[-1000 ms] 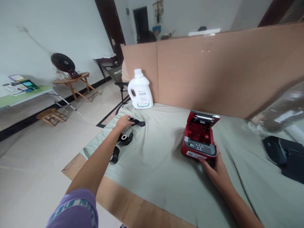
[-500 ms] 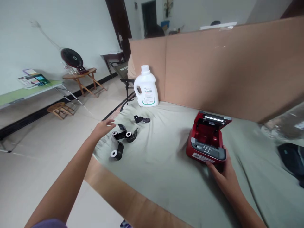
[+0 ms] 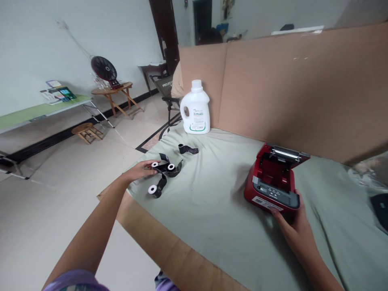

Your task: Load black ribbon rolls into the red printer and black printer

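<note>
At the left edge of the cloth, the fingers and thumb of my left hand (image 3: 141,170) close around the end of a black ribbon roll (image 3: 163,167) with a white core. Beside it lie another black roll (image 3: 174,171), partly unwound, and a nearer roll (image 3: 157,190) with its strip trailing. A further black roll (image 3: 188,149) lies behind them. My right hand (image 3: 292,224) grips the near right corner of a red label printer (image 3: 269,190), thumb on its front face. The printer's lid is up, and its red inside shows no roll.
A white detergent jug (image 3: 197,113) stands at the back, against a tall cardboard panel (image 3: 287,89). Clear plastic wrap (image 3: 371,171) and a black item (image 3: 380,210) lie at far right. A wooden board (image 3: 169,242) edges the cloth-covered surface. A fan (image 3: 104,68) stands beyond.
My left hand has moved down and right from above the surface to the ribbon roll, its fingers now around it. My right hand stays on the printer. The view has turned slightly left.
</note>
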### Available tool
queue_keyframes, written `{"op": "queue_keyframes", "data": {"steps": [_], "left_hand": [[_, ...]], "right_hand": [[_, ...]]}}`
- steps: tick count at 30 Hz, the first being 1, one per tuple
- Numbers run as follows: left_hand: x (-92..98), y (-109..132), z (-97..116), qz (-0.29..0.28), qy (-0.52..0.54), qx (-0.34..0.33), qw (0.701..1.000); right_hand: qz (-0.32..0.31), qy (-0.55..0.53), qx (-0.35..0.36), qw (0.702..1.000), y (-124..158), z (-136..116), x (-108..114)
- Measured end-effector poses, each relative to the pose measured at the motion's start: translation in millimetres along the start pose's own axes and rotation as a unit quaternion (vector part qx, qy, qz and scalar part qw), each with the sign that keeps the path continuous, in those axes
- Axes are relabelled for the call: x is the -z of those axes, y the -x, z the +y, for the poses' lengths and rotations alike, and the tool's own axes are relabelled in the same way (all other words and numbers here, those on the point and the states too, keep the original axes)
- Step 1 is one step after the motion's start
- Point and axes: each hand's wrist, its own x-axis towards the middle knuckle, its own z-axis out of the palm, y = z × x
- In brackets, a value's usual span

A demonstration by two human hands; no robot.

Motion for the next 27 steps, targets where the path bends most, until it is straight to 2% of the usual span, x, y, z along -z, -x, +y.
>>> {"op": "queue_keyframes", "data": {"steps": [4,9,11,13,16,17,19,21,23,25,27], "left_hand": [[2.4,-7,-3,0.032,-0.019,-0.002,0.999],[10.1,-3,-8,0.090,0.057,-0.009,0.994],[14.2,0,-5,0.133,0.090,-0.024,0.987],[18.5,3,8,0.175,0.107,-0.043,0.978],[18.1,9,55,0.204,0.112,-0.093,0.968],[13.7,12,78,0.199,0.114,-0.120,0.966],[-4.6,19,131,0.153,0.096,-0.166,0.969],[-36.1,26,186,0.051,0.067,-0.201,0.976],[-77.2,31,235,-0.074,0.064,-0.231,0.968],[-120.6,32,272,-0.171,0.098,-0.253,0.947],[-159.0,29,295,-0.214,0.165,-0.282,0.921]], "right_hand": [[-0.002,0.002,0.006,1.000,-1,-1,0],[-0.013,-0.007,0.017,1.000,0,1,0],[-0.013,-0.004,0.023,1.000,0,2,1],[0.001,0.009,0.034,0.999,-2,1,3],[0.067,0.054,0.097,0.992,-10,-17,14],[0.088,0.074,0.131,0.985,-13,-30,20],[0.099,0.109,0.200,0.969,-20,-64,33],[0.072,0.115,0.256,0.957,-27,-104,45],[0.005,0.092,0.292,0.952,-32,-141,53],[-0.090,0.088,0.308,0.943,-37,-167,58],[-0.167,0.098,0.305,0.932,-41,-178,61]]}}
